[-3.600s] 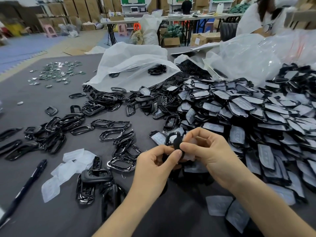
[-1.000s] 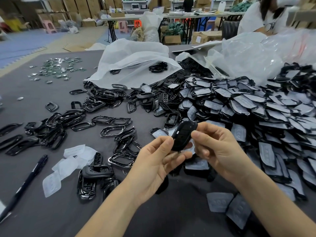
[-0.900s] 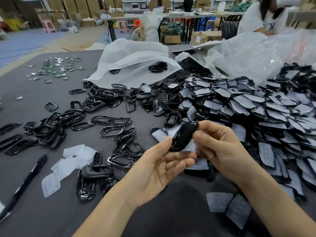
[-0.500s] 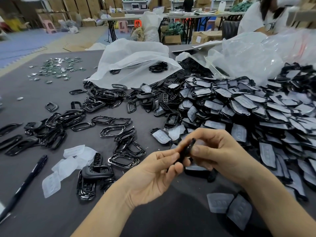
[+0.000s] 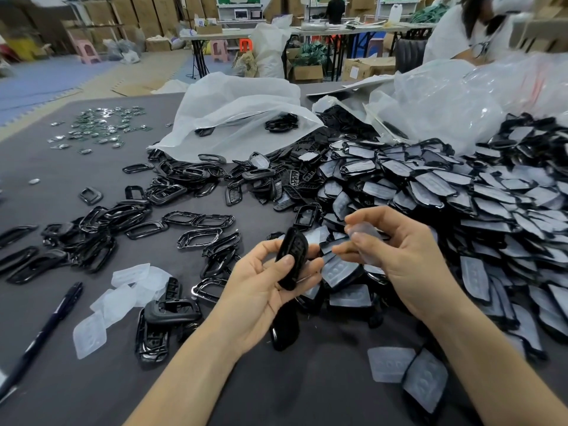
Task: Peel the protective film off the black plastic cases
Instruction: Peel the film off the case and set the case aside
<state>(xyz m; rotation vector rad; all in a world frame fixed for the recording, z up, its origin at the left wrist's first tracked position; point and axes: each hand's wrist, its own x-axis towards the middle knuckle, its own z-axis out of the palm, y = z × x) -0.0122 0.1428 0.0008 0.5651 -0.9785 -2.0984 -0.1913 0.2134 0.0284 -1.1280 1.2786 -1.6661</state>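
Film off the case, hands parted

Half a second ago both hands were pressed together on the case, which was turned edge-on. They have since drawn apart. The left hand [image 5: 261,290] grips the black case [image 5: 292,256] between its thumb and curled fingers, held upright with the buttoned face in view. The right hand [image 5: 402,259] pinches the clear film [image 5: 364,238] between thumb and fingertips, just beside the case but not touching it.

Both hands hang above the near edge of the heap of filmed cases [image 5: 461,204], which fills the right side. On the left lie open frames [image 5: 196,219], loose films [image 5: 135,281] and a pen [image 5: 49,327]. Bare table [image 5: 307,388] shows between the forearms.
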